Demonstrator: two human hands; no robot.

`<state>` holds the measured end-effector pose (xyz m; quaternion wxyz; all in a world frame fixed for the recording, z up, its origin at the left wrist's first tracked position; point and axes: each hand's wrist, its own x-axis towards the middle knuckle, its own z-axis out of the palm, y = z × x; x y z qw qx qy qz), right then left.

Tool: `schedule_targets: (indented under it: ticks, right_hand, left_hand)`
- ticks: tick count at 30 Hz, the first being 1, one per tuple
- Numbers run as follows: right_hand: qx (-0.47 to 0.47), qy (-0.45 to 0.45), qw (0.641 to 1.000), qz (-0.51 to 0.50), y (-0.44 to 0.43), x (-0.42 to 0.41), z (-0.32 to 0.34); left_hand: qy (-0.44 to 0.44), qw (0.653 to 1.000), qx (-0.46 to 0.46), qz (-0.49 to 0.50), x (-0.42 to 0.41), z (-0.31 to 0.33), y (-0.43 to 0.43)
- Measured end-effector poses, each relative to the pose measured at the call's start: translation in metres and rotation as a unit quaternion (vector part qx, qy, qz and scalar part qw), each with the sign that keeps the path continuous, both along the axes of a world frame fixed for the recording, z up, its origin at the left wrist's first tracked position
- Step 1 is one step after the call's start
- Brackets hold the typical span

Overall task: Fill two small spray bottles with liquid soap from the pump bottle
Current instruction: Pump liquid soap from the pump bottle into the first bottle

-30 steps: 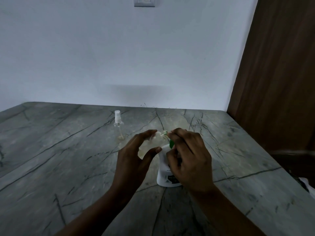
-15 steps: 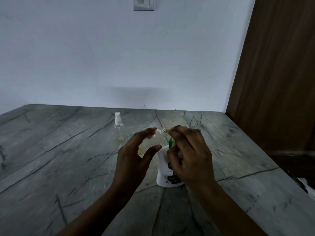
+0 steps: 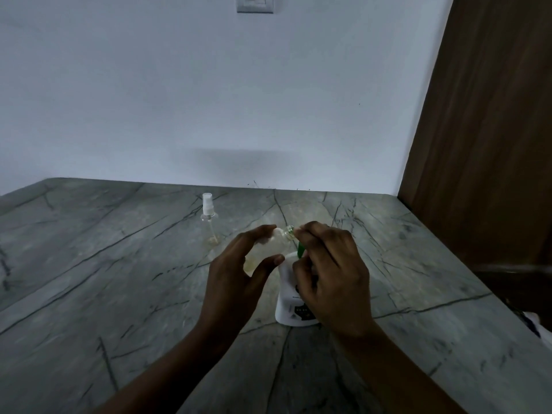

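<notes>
While the left hand [image 3: 239,273] cradles a clear spray bottle [image 3: 268,249] tilted on its side, thumb and fingers curled around it, its open neck sits right at the green nozzle [image 3: 301,250] of the white pump bottle [image 3: 288,300]. The right hand [image 3: 331,276] is draped over the pump head, fingers bent down on it. The second spray bottle [image 3: 209,219] stands capped, beyond and to the left of the pump bottle, well apart from it. The risk here is misalignment: the neck is narrow (and hard to see in this dim light), so a firm press could send soap down the outside of the bottle or onto the countertop [image 3: 104,264]. Slippery fingers would then loosen the left hand's hold.
</notes>
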<state>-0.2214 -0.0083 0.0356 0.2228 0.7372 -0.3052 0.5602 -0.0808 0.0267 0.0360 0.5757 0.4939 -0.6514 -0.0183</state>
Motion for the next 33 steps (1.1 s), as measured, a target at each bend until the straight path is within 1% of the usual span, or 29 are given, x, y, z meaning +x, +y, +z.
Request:
schedule_targets:
  ticks: [6, 21, 33]
  right_hand:
    - [-0.004, 0.002, 1.0, -0.003, 0.0, 0.0, -0.003]
    - [0.033, 0.014, 0.999, 0.003, 0.006, -0.003, 0.013]
    - [0.011, 0.003, 1.0, -0.003, 0.004, 0.0, 0.008]
  left_hand:
    - [-0.004, 1.0, 0.007, 0.001, 0.0, -0.004, 0.0]
    - [-0.009, 1.0, -0.003, 0.016, 0.0, 0.004, 0.001]
    - [-0.015, 1.0, -0.004, 0.012, -0.001, 0.002, -0.001]
